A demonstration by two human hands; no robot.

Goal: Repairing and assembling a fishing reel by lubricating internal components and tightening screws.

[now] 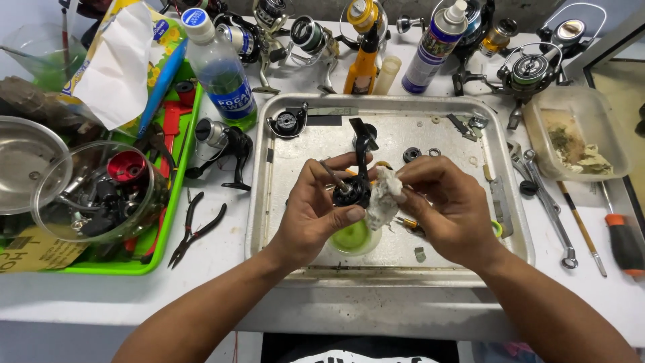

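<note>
Wiping under way: left hand [316, 212] grips black reel body [354, 191], right hand [443, 205] pinches grimy rag [383, 198] against it; loose parts on tray [269, 202] beyond look unassembled.

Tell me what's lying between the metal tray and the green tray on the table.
In the head view, black pliers and a black fishing reel lie between the metal tray and green tray.

Inside the tray [275, 202], bare metal lies open along its left wall and near edge, while small parts crowd its far right corner, a green cup [354, 236] sits mid-near, and outside it pliers [195, 228] to the left and wrenches [547, 202] to the right block the table [222, 296].
</note>
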